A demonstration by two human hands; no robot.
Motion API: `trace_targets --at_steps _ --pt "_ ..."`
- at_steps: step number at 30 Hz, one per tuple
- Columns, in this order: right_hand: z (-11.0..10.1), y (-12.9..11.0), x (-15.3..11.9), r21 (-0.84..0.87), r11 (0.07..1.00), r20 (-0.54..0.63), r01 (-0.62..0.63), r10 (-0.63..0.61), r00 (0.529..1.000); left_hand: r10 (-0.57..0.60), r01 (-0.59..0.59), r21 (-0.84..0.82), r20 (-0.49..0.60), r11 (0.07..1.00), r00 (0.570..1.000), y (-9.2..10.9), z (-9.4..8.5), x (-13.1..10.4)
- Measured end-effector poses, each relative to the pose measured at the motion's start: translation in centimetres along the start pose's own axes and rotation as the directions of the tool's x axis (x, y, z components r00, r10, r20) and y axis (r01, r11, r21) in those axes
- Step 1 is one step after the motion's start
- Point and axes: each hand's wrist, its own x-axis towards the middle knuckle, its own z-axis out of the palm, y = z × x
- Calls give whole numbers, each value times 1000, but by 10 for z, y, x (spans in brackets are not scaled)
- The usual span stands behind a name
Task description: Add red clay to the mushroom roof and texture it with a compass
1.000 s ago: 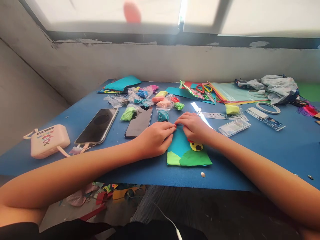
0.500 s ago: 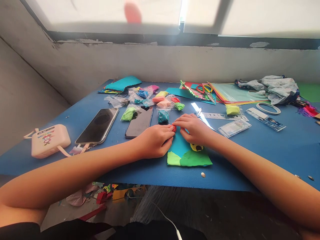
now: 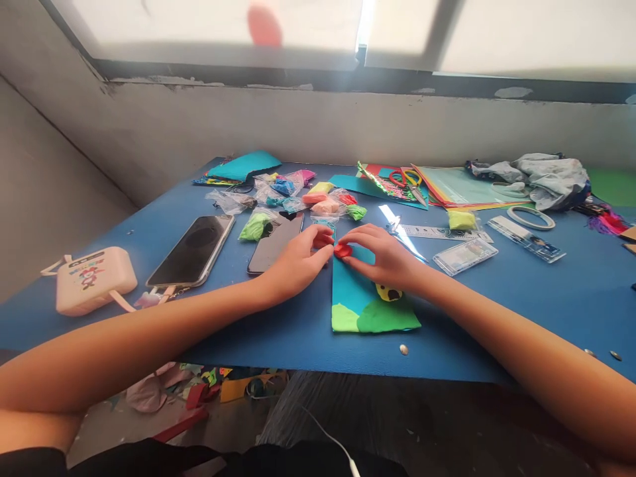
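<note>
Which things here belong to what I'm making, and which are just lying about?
Likely part of it:
soft red lump, in your right hand's grip
flat blue and green picture with yellow face
clear bags of coloured clay

Seemingly lying about:
black-screened rectangular phone
pale pink boxy case
round white ring

Hazy daylight enters through the wide pale window panes point(image 3: 308, 33), glaring around their dark frame point(image 3: 328, 78); outer edges look stretched.

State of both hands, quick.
Left hand: fingers curled toward the thumb; whether it grips anything cannot be told.
Right hand: closed on a red piece, between thumb and fingers.
</note>
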Motion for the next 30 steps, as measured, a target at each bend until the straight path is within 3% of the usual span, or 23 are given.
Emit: trace_targets --at_steps 2,5,10,17,22,26,30 --pt "-2 -3 1 -18 1000 -65 12 -13 998 -57 73 -143 112 987 992 2 2 0" --pt "-2 -8 1 -22 1000 -107 13 -15 994 -31 78 -205 220 976 975 6 4 -1" --pt "0 -9 -1 -47 998 -109 42 -47 993 -17 50 -195 164 980 986 6 4 0" --pt "1 -5 -2 -114 993 -121 15 -29 992 -67 152 -349 244 925 967 6 1 -2" --pt "2 -7 -1 -135 988 -136 78 -96 986 -32 101 -282 241 954 970 5 1 -2" --pt "-4 -11 -1 52 998 -112 39 -33 993 47 -12 -163 216 987 975 4 0 0" --pt "-14 -15 3 348 916 5 -200 211 977 56 -42 -73 198 996 979 5 -1 1"
